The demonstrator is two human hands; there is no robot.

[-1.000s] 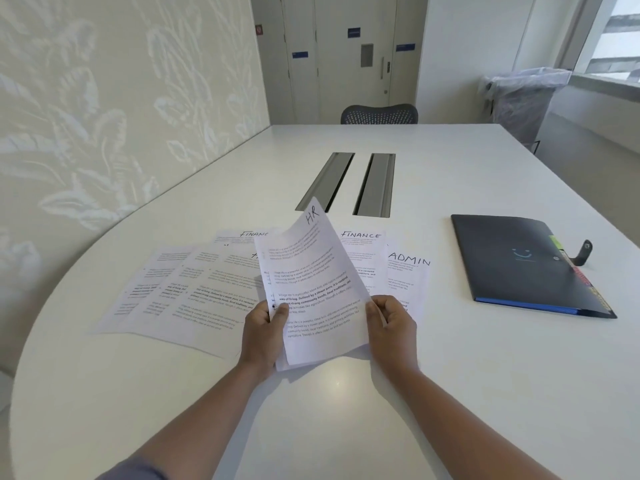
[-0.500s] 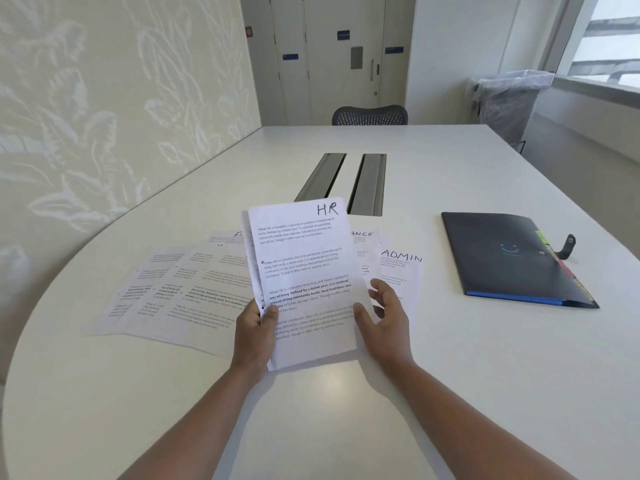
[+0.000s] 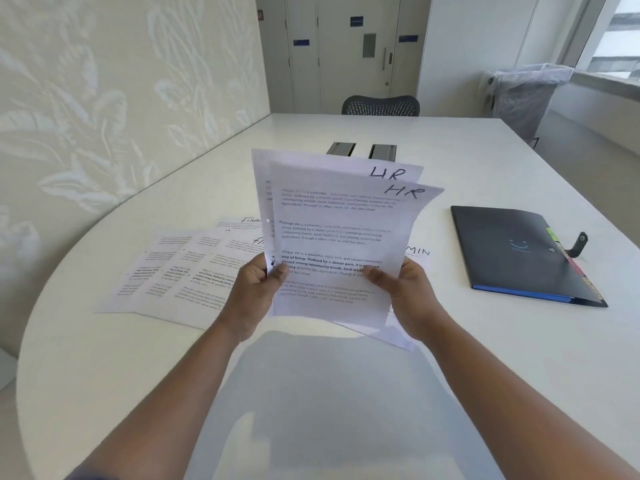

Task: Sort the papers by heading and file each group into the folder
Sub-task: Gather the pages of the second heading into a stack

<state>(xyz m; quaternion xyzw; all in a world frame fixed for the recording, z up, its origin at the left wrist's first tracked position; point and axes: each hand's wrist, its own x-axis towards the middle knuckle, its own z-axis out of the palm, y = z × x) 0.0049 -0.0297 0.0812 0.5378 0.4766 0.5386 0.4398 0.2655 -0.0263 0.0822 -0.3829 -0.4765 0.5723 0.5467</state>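
Two white sheets headed "HR" are held upright above the table, one slightly behind and left of the other. My left hand grips their lower left edge, thumb on the front. My right hand grips the lower right edge the same way. Behind them, several printed sheets lie fanned on the table, some headed "FINANCE". An "ADMIN" sheet peeks out at the right, mostly hidden. A dark folder with coloured tabs lies shut at the right.
The white table curves round at the left beside a patterned wall. Two metal cable slots sit at its middle. A mesh chair stands at the far end. A lined bin stands at the far right by the window.
Both hands have lifted the HR sheets higher and more upright. A second HR sheet now shows behind the first. My right hand, loose half a second ago, now grips the right edge.
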